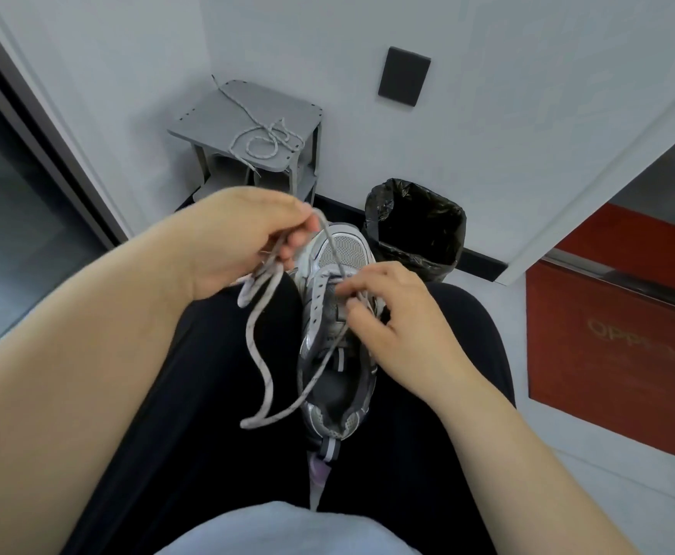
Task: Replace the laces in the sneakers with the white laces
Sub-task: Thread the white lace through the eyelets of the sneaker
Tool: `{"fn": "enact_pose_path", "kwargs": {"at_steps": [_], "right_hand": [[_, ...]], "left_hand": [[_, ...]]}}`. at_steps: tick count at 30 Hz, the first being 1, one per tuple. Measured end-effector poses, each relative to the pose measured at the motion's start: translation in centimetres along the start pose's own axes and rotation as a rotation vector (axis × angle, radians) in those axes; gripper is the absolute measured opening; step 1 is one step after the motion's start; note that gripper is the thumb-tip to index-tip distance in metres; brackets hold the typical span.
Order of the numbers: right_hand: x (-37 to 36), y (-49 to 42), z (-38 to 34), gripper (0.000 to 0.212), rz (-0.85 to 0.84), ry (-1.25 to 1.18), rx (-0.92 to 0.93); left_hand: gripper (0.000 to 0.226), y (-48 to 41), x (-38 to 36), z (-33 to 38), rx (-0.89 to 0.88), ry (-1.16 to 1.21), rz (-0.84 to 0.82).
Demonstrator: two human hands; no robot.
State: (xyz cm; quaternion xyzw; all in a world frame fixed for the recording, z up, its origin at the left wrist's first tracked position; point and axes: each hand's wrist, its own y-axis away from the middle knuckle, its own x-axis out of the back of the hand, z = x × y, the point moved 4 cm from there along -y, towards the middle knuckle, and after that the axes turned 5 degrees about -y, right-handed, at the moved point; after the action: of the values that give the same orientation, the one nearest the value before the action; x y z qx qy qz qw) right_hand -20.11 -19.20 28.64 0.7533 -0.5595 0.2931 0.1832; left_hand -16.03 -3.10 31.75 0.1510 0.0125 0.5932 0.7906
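Note:
A silver-grey sneaker [338, 354] lies between my thighs, toe pointing away from me. My left hand [240, 238] is raised above its toe and pinches a grey speckled lace [258, 354], which runs from the eyelets up to my fingers and hangs in loose loops over my left thigh. My right hand [392, 318] rests on the tongue area, fingers curled and pinching the lace at the eyelets. Another grey speckled lace [266, 138] lies coiled on the small grey stool [216, 118] ahead. No white lace is in sight.
A black bin with a black liner [416, 230] stands against the wall just beyond the sneaker. A red box [616, 334] sits on the floor to the right. A glass door frame [39, 126] runs along the left.

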Motion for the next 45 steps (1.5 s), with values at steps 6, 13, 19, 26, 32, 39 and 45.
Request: {"fn": "enact_pose_path", "kwargs": {"at_steps": [6, 13, 19, 26, 32, 39, 45], "right_hand": [[-2.2, -1.4, -3.9, 0.028, -0.184, -0.887, 0.001], [2.1, -1.8, -0.6, 0.029, 0.015, -0.531, -0.003], [2.5, -1.4, 2.1, 0.031, -0.033, -0.269, -0.046], [0.9, -2.3, 0.3, 0.016, -0.057, -0.421, -0.065], [1.3, -3.7, -0.6, 0.013, 0.002, -0.305, 0.028], [0.3, -4.0, 1.5, 0.017, 0.043, -0.193, -0.086], [-1.3, -4.4, 0.9, 0.006, 0.096, -0.164, -0.091]], "left_hand": [[0.024, 0.8, -2.4, 3.7, -0.173, 0.522, -0.122], [0.027, 0.3, 2.7, 2.1, -0.143, 0.519, 0.184], [0.03, 0.2, 6.4, -3.1, 0.063, -0.191, 0.455], [0.044, 0.8, 0.9, -1.8, -0.369, -0.987, 0.405], [0.013, 0.2, -1.8, -1.1, -0.344, -0.839, 0.095], [0.013, -0.3, 0.4, -2.3, -0.266, -0.952, 0.183], [0.013, -0.9, -0.6, -3.5, -0.288, -0.992, 0.226]]}}
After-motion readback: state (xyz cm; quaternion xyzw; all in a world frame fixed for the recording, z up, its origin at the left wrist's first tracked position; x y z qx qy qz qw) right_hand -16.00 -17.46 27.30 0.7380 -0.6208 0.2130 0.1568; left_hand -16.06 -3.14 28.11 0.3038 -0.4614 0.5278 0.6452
